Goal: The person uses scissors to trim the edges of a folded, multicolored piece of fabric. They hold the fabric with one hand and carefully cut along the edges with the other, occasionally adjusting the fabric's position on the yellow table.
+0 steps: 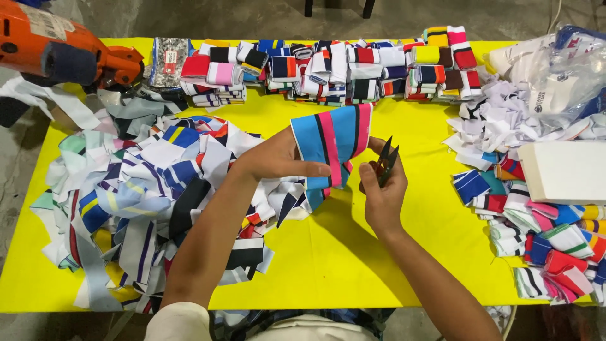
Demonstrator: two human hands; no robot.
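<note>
Left hand [278,161] pinches a striped fabric band [332,148], thumb and fingers closed on its lower edge. That band is blue with pink, black and white stripes, soft and ribbed like knit trim, and it stands upright above the middle of the worktop [328,265], curving slightly at its top. Right hand [380,192] is just beside the band, to its right, fingers curled shut around small black thread snips [386,165] whose pointed blades angle up toward the band's right edge. Whether the blades touch the cloth cannot be told.

Below and between both forearms the bright yellow worktop is bare, giving open room toward the near edge. To the left of the left hand sprawls a loose heap of fabric scraps [145,202], flat limp strips in white, navy, grey and pale green, reaching close to the left and near edges. Along the far edge runs a row of folded striped bands [328,72], stacked in tidy bundles. On the right lie a smaller pile of folded bands [549,246], a white boxy block [565,170], crumpled white scraps, and a clear plastic bag [562,69]. An orange power tool [63,47] sits at the far left corner.
</note>
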